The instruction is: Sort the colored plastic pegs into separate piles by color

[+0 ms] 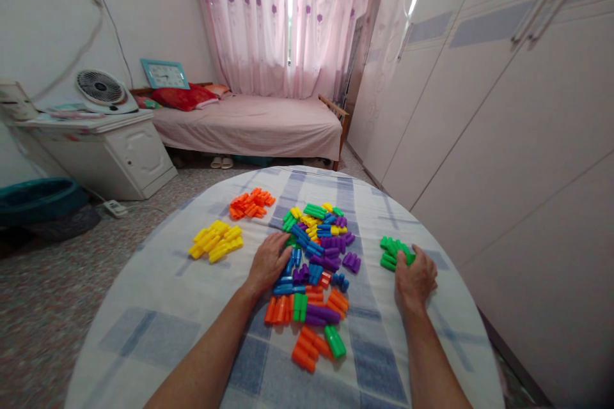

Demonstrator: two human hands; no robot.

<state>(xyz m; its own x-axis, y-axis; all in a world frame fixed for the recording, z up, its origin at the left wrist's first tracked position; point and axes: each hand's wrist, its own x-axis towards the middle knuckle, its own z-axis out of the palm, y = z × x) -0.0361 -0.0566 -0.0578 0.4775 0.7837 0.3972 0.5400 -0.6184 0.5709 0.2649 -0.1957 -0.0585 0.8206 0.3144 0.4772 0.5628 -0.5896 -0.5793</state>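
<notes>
A mixed pile of plastic building blocks (325, 262) in blue, purple, green, yellow, orange and red spreads over the middle of the table. At its left edge rests my left hand (271, 262), fingers stretched onto blue and green pieces; the fingertips are partly hidden among them. On the right, my right hand (416, 276) has its thumb and fingers closed round a green block (409, 257). That block touches a small heap of green blocks (391, 250). Left of the mixed pile lie a heap of yellow blocks (215, 241) and, farther back, a heap of orange blocks (251, 203).
The round table (192, 313) wears a checked cloth. Beyond it stands a bed (254, 118), with a white cabinet (139, 156) carrying a fan (100, 86) at the left. Tall wardrobes (503, 108) line the right side. A teal basin (43, 198) sits at far left.
</notes>
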